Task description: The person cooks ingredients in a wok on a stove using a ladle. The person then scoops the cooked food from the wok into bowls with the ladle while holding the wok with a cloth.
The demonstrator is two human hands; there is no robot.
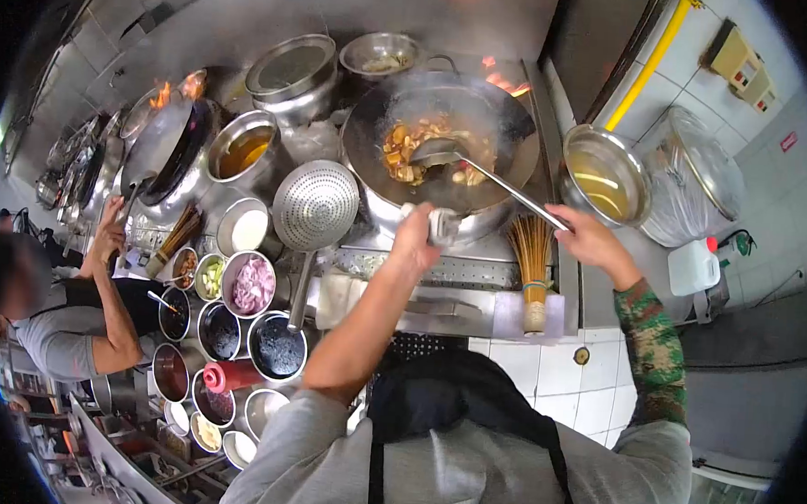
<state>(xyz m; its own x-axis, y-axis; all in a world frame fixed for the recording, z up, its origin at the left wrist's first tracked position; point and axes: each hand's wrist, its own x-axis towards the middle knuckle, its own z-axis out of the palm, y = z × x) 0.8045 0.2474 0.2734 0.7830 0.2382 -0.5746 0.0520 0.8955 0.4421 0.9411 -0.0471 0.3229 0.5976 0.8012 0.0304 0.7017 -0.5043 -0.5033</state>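
Observation:
A large dark wok sits on the stove with browned food pieces steaming inside it. My left hand is closed on a pale cloth at the near rim of the wok. Closed round the handle of a metal ladle is my right hand, to the right of the wok. The ladle's bowl lies among the food. Flames show behind the wok's far right rim.
A perforated strainer rests left of the wok, above several seasoning bowls. A bamboo brush lies near the front. At right stands a pot of yellowish liquid. A co-worker holds another wok at left.

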